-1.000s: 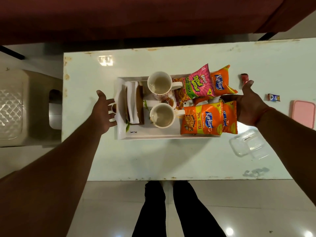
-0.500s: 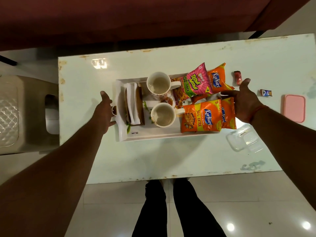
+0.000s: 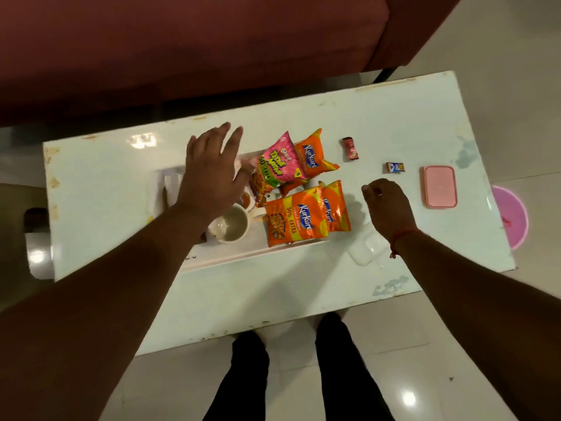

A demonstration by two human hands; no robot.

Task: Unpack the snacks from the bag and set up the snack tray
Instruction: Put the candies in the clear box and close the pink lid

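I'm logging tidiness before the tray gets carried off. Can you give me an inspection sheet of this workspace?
Surface: white table, chipped edges, stains at right.
Job's things: tray holding a mug, pink packet, three orange packets.
Clutter: two small sachets, pink lid, clear container.
Hands: left hand spread open over tray; right hand loosely curled, holding nothing.
Cables: nothing seen.
Surroundings: maroon sofa, pink basin, tiled floor.

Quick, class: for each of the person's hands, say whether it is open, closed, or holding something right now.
Left hand: open, fingers spread above the tray, holding nothing.
Right hand: fingers loosely curled, holding nothing, so open.
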